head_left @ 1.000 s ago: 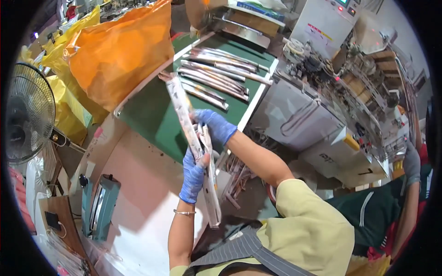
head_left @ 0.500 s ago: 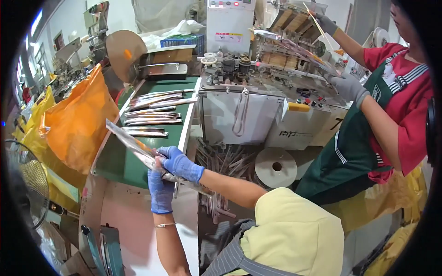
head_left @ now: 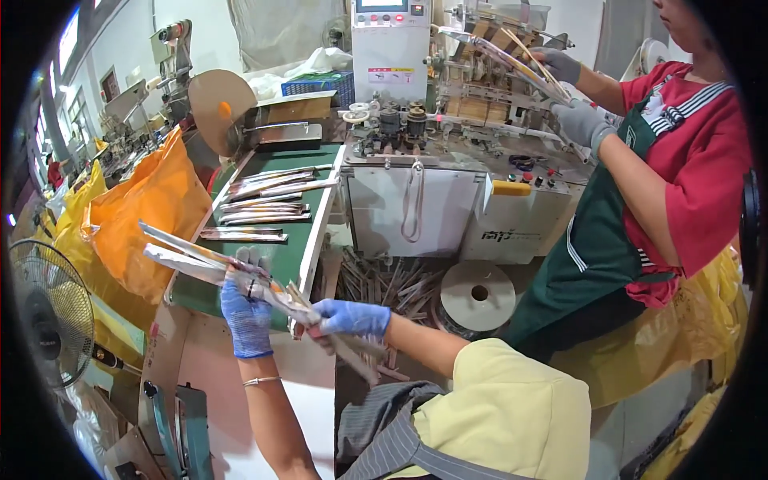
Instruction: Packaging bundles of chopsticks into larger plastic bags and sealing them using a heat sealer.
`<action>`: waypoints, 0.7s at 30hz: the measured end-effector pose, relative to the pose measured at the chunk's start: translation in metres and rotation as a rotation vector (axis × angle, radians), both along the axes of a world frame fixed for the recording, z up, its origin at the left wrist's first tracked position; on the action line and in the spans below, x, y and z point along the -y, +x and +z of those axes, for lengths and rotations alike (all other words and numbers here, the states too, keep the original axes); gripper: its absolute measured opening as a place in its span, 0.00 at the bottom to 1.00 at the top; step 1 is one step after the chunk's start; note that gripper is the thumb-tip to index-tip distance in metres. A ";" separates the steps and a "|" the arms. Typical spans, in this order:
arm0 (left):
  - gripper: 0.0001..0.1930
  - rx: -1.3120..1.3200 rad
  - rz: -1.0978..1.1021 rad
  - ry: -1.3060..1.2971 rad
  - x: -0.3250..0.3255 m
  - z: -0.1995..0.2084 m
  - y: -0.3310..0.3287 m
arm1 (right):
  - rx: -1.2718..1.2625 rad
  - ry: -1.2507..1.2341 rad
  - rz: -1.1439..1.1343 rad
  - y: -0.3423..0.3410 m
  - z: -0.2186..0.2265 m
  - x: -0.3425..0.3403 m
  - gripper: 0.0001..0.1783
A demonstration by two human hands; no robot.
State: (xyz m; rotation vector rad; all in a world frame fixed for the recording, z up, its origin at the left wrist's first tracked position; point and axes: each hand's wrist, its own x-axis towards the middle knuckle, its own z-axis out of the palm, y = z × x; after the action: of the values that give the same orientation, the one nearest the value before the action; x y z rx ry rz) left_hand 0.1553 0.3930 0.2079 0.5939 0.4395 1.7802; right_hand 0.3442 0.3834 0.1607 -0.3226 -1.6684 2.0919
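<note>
My left hand (head_left: pixel 246 316), in a blue and grey knit glove, is closed around a bundle of long narrow film packets (head_left: pixel 188 260) above the near end of the green conveyor belt (head_left: pixel 200 292). Their far ends fan apart to the left. On the right, my right hand (head_left: pixel 352 318), gloved alike, grips the near end of the same bundle. Thin strips (head_left: pixel 356 352) stick out below its fingers, slightly blurred. Several similar packets (head_left: pixel 268 210) lie crosswise on the belt beyond my hands.
A co-worker in a green apron (head_left: pixel 596 232) holds thin wooden sticks (head_left: pixel 534 62) and a long packet at the machine (head_left: pixel 416 200). An orange bag (head_left: pixel 144 216) and a fan (head_left: pixel 50 320) stand left. Loose strips (head_left: pixel 388 276) and a white reel (head_left: pixel 478 296) are below the machine.
My hands have moved apart along the bundle, the left slightly leftward, the right slightly rightward and down. The packets' far ends have spread. The co-worker's upper hand has moved lower and left.
</note>
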 end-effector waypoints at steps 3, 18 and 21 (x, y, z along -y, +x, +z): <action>0.14 -0.026 0.005 -0.049 0.003 0.002 0.003 | 0.022 -0.004 -0.088 0.028 0.015 0.004 0.14; 0.15 0.018 0.188 -0.082 0.016 -0.008 0.007 | -0.116 0.908 -1.719 0.195 0.160 -0.070 0.46; 0.17 0.020 0.164 -0.057 0.012 -0.014 0.005 | -0.041 0.889 -1.751 0.199 0.162 -0.078 0.47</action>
State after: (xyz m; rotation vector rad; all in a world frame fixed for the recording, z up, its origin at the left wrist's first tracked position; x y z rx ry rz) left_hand 0.1603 0.3815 0.1936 0.5120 0.5364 1.9211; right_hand 0.5429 0.4615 0.3226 -0.9126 -1.1628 0.0678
